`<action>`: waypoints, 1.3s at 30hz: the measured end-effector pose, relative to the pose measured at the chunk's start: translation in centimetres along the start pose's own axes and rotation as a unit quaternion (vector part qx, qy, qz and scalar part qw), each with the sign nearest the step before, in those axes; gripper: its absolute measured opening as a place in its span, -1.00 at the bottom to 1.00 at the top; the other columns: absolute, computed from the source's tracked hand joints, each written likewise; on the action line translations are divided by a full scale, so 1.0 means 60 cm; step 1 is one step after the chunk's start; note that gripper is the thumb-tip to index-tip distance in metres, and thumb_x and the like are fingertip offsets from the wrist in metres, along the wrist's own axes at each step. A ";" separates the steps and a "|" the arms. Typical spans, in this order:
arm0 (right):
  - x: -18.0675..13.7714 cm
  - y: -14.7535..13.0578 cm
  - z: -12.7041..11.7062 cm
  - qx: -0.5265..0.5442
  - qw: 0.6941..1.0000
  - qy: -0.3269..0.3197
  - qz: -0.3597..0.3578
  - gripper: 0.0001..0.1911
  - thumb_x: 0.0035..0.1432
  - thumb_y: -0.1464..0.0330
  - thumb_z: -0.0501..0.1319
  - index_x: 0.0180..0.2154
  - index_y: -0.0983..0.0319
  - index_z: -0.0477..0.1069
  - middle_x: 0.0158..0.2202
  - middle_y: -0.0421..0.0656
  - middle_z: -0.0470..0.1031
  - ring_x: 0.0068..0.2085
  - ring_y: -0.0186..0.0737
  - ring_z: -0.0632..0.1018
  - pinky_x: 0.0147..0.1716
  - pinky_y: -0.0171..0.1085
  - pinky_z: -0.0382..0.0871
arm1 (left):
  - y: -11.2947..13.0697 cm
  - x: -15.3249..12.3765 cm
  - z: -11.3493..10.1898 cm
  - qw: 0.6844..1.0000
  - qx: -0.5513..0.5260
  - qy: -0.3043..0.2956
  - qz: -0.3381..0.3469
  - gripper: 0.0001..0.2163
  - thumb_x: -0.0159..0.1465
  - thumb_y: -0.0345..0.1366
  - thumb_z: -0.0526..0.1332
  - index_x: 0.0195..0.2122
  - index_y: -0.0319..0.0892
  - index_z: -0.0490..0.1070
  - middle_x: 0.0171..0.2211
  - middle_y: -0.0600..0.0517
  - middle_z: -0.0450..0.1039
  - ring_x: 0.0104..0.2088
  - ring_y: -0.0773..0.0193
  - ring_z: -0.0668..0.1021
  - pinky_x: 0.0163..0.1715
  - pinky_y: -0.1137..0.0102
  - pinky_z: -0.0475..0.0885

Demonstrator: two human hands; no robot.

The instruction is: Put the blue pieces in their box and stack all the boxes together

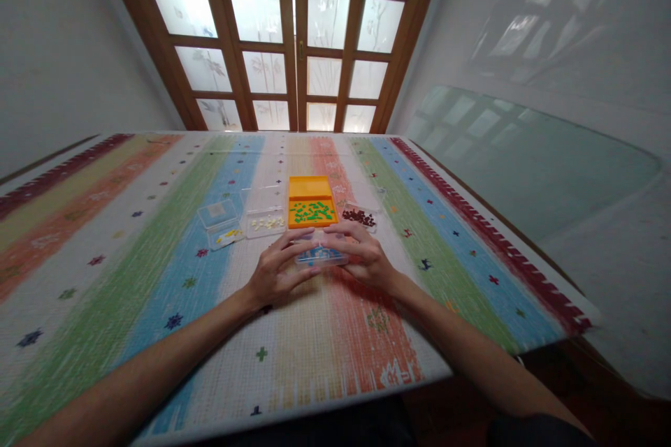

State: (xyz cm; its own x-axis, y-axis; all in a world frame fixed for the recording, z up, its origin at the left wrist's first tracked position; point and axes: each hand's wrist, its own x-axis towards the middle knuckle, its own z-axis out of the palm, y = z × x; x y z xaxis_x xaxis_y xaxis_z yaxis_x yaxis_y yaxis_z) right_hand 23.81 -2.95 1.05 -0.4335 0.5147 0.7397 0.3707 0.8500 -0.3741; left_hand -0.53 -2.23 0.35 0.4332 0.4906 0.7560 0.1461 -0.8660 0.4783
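Between my two hands is a clear plastic box [321, 255] with small blue and pale pieces inside, just above or on the cloth. My left hand [283, 267] grips its left side, fingers over the top and thumb along the near edge. From the right, my right hand [361, 255] holds it the same way, fingers across the lid. Right behind the box stands an open orange case [312, 187] with small green pieces [313, 212] in its near half. My fingers hide part of the clear box.
Left of the orange case are an open clear box with cream pieces [267, 223] and another with yellow pieces [229, 236]. To its right sits a clear box of dark brown pieces [359, 217]. A striped tablecloth [210, 335] covers the table, whose near edge is close to me.
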 end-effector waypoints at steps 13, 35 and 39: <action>-0.005 -0.002 -0.011 0.025 0.998 -0.053 -0.005 -0.30 0.23 0.33 0.38 0.33 -0.12 0.25 0.20 -0.05 0.39 0.16 -0.02 0.48 0.09 0.08 0.48 | 0.008 0.003 -0.008 0.999 0.008 -0.041 -0.027 -0.48 0.24 -0.33 0.39 0.23 -0.01 0.39 0.19 -0.18 0.44 0.16 0.01 0.55 0.10 0.04 0.53; -0.009 0.014 -0.037 0.069 0.979 -0.146 0.122 -0.19 0.02 0.04 0.49 0.22 0.12 0.29 0.15 0.03 0.45 0.14 0.06 0.50 0.12 0.08 0.42 | 0.000 -0.015 -0.002 0.976 0.031 -0.134 -0.170 -0.31 0.16 -0.26 0.41 0.30 -0.12 0.19 0.12 -0.24 0.47 0.07 -0.09 0.58 0.07 -0.07 0.51; 0.001 0.045 -0.086 0.025 0.978 0.047 0.203 -0.55 0.15 0.10 0.42 -0.03 0.12 0.35 -0.18 -0.13 0.51 -0.21 -0.15 0.55 -0.17 -0.12 0.50 | 0.000 -0.015 -0.002 0.975 0.019 -0.130 -0.182 -0.23 0.10 -0.30 0.43 0.32 -0.10 0.14 0.11 -0.22 0.47 0.05 -0.08 0.59 0.06 -0.05 0.52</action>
State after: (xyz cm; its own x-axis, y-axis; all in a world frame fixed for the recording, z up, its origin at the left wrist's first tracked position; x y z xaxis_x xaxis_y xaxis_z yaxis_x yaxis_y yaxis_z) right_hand 29.02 -1.17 2.97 -0.1807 0.8006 0.5713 0.4543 0.5831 -0.6734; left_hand -1.01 -2.66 -0.29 0.5570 0.7286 0.3987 0.3630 -0.6453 0.6721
